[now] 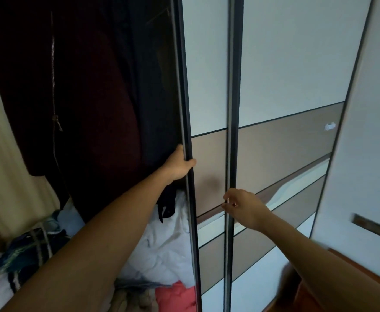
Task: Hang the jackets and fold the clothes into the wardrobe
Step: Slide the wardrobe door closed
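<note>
The jackets hang in the open left part of the wardrobe (351, 64), long axis straight up and down, hems pointing at the floor: a dark jacket (26, 91) with its zip running vertically, and a maroon coat (114, 102) just right of it. Below them lies a loose heap of clothes: a white cloth (162, 244), a red cloth (175, 296) nearer, and a checked garment (33, 246) to the left. The left hand (180, 164) grips the upright edge of the sliding door (207, 86), thumb on its front, fingers hidden behind. The right hand (243, 207), fingers loosely bent, has its tips at the dark frame strip (233, 109) further right; whether it holds the strip cannot be told.
</note>
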Motion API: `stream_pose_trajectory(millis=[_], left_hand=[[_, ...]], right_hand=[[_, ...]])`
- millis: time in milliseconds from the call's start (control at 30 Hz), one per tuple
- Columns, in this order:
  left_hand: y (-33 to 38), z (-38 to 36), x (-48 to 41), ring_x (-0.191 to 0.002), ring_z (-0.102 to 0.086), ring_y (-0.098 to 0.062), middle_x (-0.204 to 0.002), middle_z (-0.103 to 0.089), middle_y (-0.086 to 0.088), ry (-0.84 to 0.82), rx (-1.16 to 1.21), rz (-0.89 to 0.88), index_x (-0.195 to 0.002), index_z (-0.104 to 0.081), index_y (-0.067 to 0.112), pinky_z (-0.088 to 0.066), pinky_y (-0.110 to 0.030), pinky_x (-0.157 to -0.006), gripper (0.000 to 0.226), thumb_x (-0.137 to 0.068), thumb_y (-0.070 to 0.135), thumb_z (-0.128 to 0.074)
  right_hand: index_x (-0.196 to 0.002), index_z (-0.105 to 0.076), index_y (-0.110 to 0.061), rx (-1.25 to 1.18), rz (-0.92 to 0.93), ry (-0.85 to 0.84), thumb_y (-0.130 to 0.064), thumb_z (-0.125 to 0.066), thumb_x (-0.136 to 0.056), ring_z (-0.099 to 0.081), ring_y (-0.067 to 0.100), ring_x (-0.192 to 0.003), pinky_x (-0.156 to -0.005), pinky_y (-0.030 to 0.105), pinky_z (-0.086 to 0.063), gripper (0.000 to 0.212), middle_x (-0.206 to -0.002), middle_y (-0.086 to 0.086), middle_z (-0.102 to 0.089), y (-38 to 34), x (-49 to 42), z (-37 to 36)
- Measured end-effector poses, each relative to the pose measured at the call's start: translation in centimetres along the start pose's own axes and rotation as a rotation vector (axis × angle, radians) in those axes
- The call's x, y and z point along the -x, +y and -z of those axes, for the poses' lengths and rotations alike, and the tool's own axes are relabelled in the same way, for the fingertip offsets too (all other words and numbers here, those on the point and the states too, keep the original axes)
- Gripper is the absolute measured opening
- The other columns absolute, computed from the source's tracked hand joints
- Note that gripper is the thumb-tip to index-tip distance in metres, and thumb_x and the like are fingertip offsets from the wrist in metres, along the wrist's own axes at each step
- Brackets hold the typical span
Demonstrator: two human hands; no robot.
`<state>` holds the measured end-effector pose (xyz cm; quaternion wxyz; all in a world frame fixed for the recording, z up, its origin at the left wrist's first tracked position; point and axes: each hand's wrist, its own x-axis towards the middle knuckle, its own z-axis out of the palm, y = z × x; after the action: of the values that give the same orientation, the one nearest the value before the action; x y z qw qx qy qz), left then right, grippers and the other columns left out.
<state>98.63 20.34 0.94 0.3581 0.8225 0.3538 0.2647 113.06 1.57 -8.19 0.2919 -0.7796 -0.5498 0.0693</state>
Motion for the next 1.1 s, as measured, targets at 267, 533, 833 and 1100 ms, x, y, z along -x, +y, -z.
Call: stream_pose_trajectory(millis=[267,533,833,1100], left_hand=[[-1.8,2.8,2.4,-0.121,-0.057,-0.023,-0.135,-0.056,-0.003,-0.022,-0.007,0.057,-0.146,-0.032,0.017,-0.048,-0.045,-0.108,0.059,-0.098,0.032,-0.062],[-5.7,9.3,8.8,-0.117,-0.061,-0.025,-0.132,-0.057,-0.003,-0.018,0.034,0.133,-0.155,-0.019,0.028,-0.053,-0.046,-0.103,0.07,-0.098,0.036,-0.059],[-10.2,19.6,19.4,-0.127,-0.045,-0.013,-0.132,-0.037,0.01,0.05,0.04,0.198,-0.159,-0.008,0.022,-0.05,-0.037,-0.102,0.072,-0.104,0.027,-0.054],[-13.3,25.4,28.4,-0.141,-0.034,-0.03,-0.157,-0.026,-0.013,0.531,-0.335,0.102,-0.16,-0.006,0.018,-0.03,-0.029,-0.108,0.087,-0.095,0.014,-0.064]], right_hand=[[-0.113,-0.061,-0.023,0.115,-0.016,-0.062,-0.042,-0.057,-0.099,-0.06,0.013,-0.087,-0.08,0.033,-0.053,0.024,-0.1,-0.005,-0.063,1.1,0.3,-2.4],[-0.122,-0.062,-0.022,0.051,0.053,-0.116,-0.053,-0.058,-0.097,-0.062,0.018,-0.098,-0.085,0.034,-0.051,0.04,-0.112,0.002,-0.067,-5.2,-1.5,-6.6],[-0.105,-0.067,-0.018,0.206,0.109,-0.159,-0.046,-0.057,-0.098,-0.058,0.022,-0.086,-0.079,0.036,-0.051,0.03,-0.095,0.002,-0.065,-12.4,-1.6,-11.1],[-0.071,-0.044,-0.027,0.261,0.201,-0.223,-0.041,-0.057,-0.096,-0.057,0.026,-0.081,-0.076,0.038,-0.052,0.031,-0.079,-0.001,-0.055,-19.4,-1.2,-15.0]])
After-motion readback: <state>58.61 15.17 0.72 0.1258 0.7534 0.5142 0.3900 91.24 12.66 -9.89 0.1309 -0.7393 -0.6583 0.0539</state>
